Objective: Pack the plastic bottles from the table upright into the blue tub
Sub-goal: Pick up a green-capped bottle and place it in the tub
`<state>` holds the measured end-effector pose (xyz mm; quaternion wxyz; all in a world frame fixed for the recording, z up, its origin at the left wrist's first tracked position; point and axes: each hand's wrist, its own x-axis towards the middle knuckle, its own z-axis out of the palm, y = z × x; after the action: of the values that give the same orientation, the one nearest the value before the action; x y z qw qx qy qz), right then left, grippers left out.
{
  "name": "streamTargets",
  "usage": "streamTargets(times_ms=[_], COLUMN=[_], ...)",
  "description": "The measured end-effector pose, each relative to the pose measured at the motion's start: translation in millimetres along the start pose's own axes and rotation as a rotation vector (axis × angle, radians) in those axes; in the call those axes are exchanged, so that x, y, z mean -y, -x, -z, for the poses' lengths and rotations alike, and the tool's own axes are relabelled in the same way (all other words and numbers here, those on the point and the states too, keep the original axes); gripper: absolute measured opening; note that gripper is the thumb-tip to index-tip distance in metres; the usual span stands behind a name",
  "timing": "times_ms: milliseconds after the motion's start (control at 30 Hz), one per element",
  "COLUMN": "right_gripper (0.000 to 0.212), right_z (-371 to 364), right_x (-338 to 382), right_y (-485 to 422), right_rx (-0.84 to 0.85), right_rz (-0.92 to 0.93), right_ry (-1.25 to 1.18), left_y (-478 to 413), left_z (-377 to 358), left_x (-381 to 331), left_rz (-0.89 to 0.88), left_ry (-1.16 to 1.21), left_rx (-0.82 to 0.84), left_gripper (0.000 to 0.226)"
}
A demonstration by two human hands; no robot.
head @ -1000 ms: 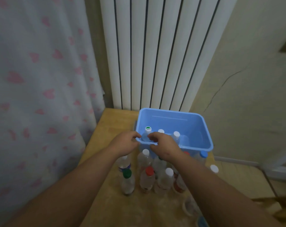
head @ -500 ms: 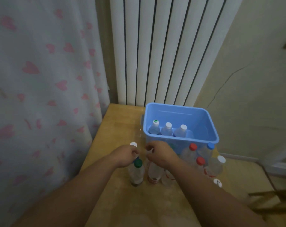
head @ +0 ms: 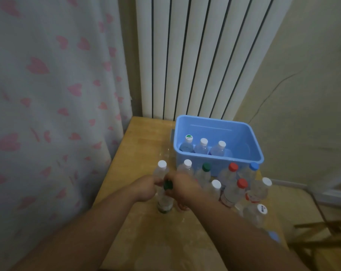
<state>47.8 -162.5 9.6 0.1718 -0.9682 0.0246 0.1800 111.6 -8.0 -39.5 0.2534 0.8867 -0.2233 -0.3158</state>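
On the table (head: 142, 137), the left hand (head: 146, 189) curls its fingers round an upright green-capped bottle (head: 165, 202), cap skyward; the blurred right hand's (head: 185, 189) grip is unreadable, with the blue tub (head: 214, 132) behind holding 3 upright bottles (head: 202, 147).

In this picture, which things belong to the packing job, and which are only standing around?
Belong to the job: blue tub; three bottles upright in it; loose bottles on the table; dark-green-capped bottle between left hand and right hand, grip blurred.
Only around: heart-patterned curtain; white radiator; cracked wall.
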Motion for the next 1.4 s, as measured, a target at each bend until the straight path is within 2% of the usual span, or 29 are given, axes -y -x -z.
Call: streamTargets(times_ms=[167, 300, 500, 633, 733, 833, 867, 1000, 1200, 1400], right_gripper=[0.027, 0.025, 0.034, 0.03, 0.031, 0.044, 0.045, 0.045, 0.049, 0.048], right_z=[7, 45, 103, 125, 133, 140, 142, 156, 182, 208], right_x=[-2, -5, 5, 9, 11, 11, 10, 6, -14, -55], right_y=[6, 20, 35, 39, 40, 38, 38, 42, 43, 34], right_rx=[-0.04, -0.167, -0.453, -0.575, -0.625, -0.639, -0.655, -0.714, -0.769, -0.833], right_rz=[-0.019, 0.035, 0.072, 0.098, 0.112, 0.107, 0.1, 0.12, 0.129, 0.084], right_ry=[-0.069, -0.26, -0.518, -0.608, -0.603, -0.573, -0.568, -0.492, -0.475, -0.514], left_y=[9, 15, 22, 22, 23, 25, 25, 25, 11, -22], left_z=[2, 18, 61, 80, 88, 92, 92, 98, 109, 114], left_x=[-10, -27, -62, -87, -101, -113, -117, -133, -169, -214], left_rz=[-0.071, -0.164, -0.204, -0.244, -0.284, -0.302, -0.31, -0.348, -0.38, -0.439], left_ry=[0.163, 0.398, 0.635, 0.566, 0.563, 0.534, 0.522, 0.469, 0.479, 0.415], left_rx=[-0.001, 0.016, 0.018, -0.144, -0.242, -0.342, -0.362, -0.38, -0.378, -0.38], left_gripper=[0.055, 0.044, 0.058, 0.086, 0.072, 0.048, 0.047, 0.054, 0.045, 0.06])
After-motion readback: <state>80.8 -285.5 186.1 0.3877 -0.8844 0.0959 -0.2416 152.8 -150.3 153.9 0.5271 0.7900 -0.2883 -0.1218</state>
